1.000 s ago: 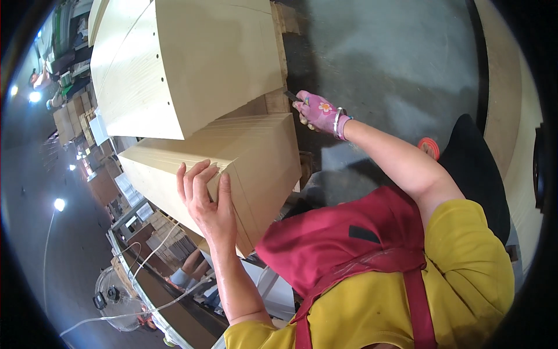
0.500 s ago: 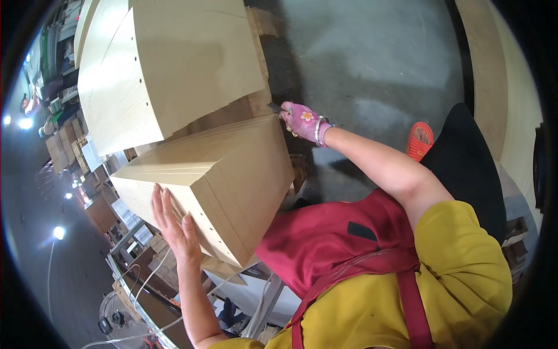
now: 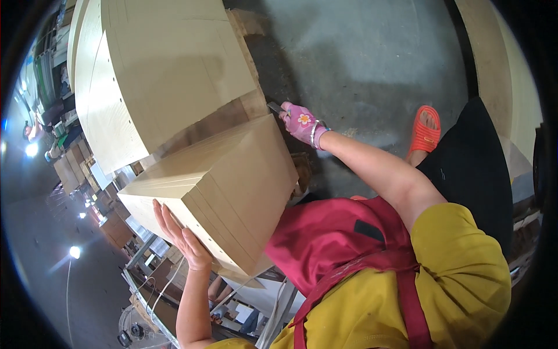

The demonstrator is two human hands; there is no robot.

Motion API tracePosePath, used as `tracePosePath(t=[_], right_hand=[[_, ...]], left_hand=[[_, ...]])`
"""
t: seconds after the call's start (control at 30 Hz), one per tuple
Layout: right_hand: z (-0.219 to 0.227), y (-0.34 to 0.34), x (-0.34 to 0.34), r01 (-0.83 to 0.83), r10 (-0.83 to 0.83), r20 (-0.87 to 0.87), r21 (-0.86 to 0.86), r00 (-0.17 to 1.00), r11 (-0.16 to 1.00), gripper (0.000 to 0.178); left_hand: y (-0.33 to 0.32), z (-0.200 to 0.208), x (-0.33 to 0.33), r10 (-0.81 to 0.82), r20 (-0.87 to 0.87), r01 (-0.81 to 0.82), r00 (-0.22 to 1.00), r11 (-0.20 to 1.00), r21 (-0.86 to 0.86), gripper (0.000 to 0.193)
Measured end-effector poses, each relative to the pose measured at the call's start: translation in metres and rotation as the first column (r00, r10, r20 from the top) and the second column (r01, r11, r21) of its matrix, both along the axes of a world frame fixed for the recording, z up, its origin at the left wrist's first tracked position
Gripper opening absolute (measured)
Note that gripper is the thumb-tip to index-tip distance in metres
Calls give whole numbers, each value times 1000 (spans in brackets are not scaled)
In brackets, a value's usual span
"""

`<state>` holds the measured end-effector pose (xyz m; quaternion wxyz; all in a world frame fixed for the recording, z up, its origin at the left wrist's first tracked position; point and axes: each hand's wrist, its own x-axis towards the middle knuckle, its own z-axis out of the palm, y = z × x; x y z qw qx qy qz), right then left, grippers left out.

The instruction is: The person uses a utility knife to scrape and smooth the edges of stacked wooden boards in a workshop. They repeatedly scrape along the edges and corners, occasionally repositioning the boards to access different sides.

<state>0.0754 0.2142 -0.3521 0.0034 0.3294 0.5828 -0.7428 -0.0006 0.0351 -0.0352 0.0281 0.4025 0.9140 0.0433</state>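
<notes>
My bare left hand (image 3: 187, 238) lies with its fingers stretched out on the pale, drilled side of a stack of wooden panels (image 3: 253, 180). Several straight seams between the boards show along the stack's near face. At the stack's far right corner is my right hand (image 3: 302, 123), in a pink glove with a flower on it. Its fingers are closed round a small flat dark blade-like tool (image 3: 274, 107), whose tip points left; the glove hides the rest of it. A larger stack of curved-edged panels (image 3: 174, 64) stands just beyond, with small holes along its left edge.
A wooden pallet (image 3: 256, 103) shows beneath the stacks. Grey concrete floor (image 3: 372, 58) spreads to the right, where my foot in an orange slipper (image 3: 426, 131) stands. A pale cable (image 3: 168, 285) hangs by a metal frame at lower left. Another person (image 3: 38, 128) is far off left.
The view has shifted slightly, and both stacks sit a little differently in it. My left hand remains flat on the panels; my right hand still holds the tool near the corner.
</notes>
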Motion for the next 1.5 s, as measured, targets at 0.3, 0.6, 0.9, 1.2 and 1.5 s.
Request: tracePosePath(t=[0.3, 0.6, 0.9, 1.2, 1.5], right_hand=[[16, -5, 5, -41, 41, -1, 51, 999, 998, 7], [14, 3, 9, 39, -35, -46, 83, 998, 996, 12], [27, 5, -3, -59, 69, -41, 218, 997, 974, 11], [15, 0, 2, -19, 24, -21, 236, 999, 971, 9], [76, 14, 5, -60, 45, -240, -54, 970, 997, 9]], left_hand=[[2, -3, 0, 0, 22, -1, 1000, 1000, 19, 61], [0, -3, -1, 37, 29, -38, 999, 998, 41, 64], [-4, -5, -3, -2, 68, -3, 998, 998, 60, 59], [-3, -8, -3, 31, 67, -38, 997, 994, 99, 61], [-5, -5, -3, 62, 48, -65, 997, 996, 59, 67]])
